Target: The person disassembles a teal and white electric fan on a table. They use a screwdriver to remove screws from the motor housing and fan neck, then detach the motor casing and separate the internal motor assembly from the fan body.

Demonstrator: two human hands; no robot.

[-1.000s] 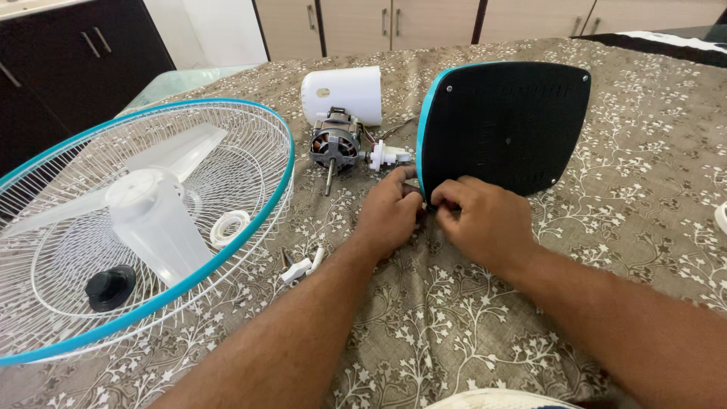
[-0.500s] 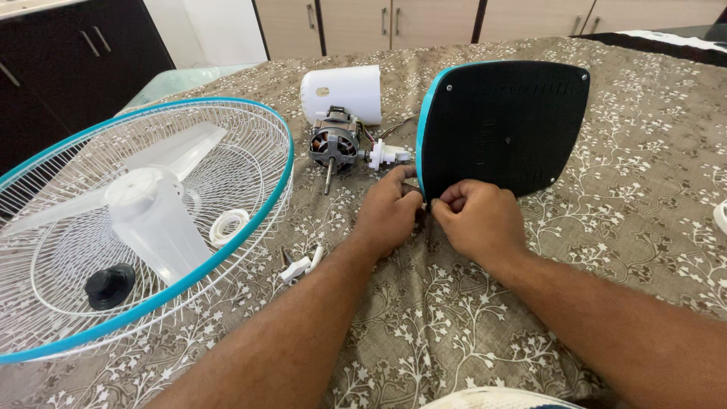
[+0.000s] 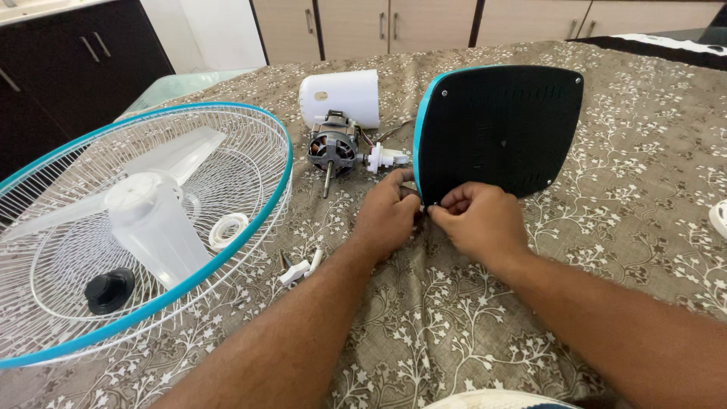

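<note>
A black fan base with a blue rim stands tilted on its edge on the patterned tablecloth. My left hand grips its lower left corner from the left. My right hand pinches the same corner from the right, fingertips closed on the bottom edge. Whatever small part lies between the fingertips is hidden. Behind the hands lie a bare fan motor with its shaft and a white motor cover.
A white wire fan guard with a blue ring lies at the left, holding a clear blade hub, a black knob and a white ring. Small white parts lie near my left forearm. Cabinets stand behind the table.
The fan base has tipped slightly more upright and away. My right hand's fingers have shifted a little along its lower corner; the left hand stays put.
</note>
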